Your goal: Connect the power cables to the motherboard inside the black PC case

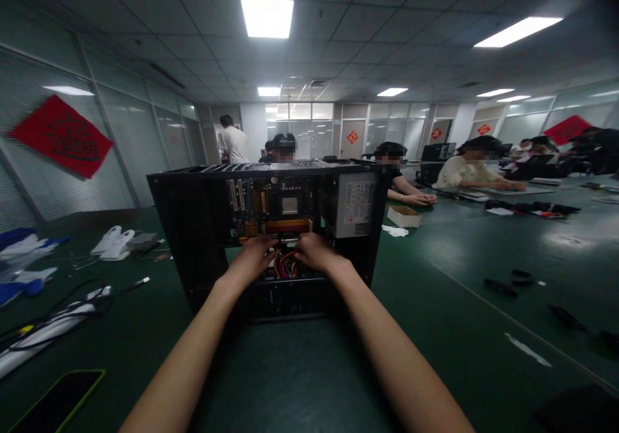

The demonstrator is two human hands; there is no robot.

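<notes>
A black computer case [167,227] stands on the table before me with its side open. Inside it a motherboard [309,201] carries pale slots and a square processor socket [289,205]. My left hand [254,254] and my right hand [315,251] reach in at the board's lower edge, just below the red and yellow memory slots [289,225]. Both have curled fingers, closed around a spot where a thin pale strip [289,242] shows between them; what they grip is too small to name. Coloured power cables [286,265] hang below my fingers. At the right sits the grey power supply [355,204].
On the green table [435,304], a phone [60,401], a white power strip [48,333] with black cables and white plastic parts [113,243] lie left. A small open box [404,216] and black pieces [500,287] are right. Co-workers sit across the table.
</notes>
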